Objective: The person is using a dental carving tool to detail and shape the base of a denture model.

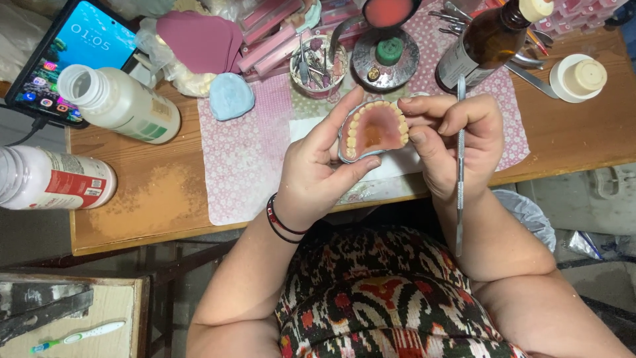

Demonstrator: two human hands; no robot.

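At the centre of the frame the left hand (317, 174) holds a denture (372, 130) above the near edge of the table (142, 205), with the right hand (454, 142) just beside it on the right, gripping a metal tool (459, 166) upright. Behind them a cloth mat (245, 159) lies on the table. Two plastic bottles (119, 103) lie at the left, a phone (69, 56) in the upper left corner. A glass bottle (487, 43) stands at the upper right, a small jar (578, 77) right of it.
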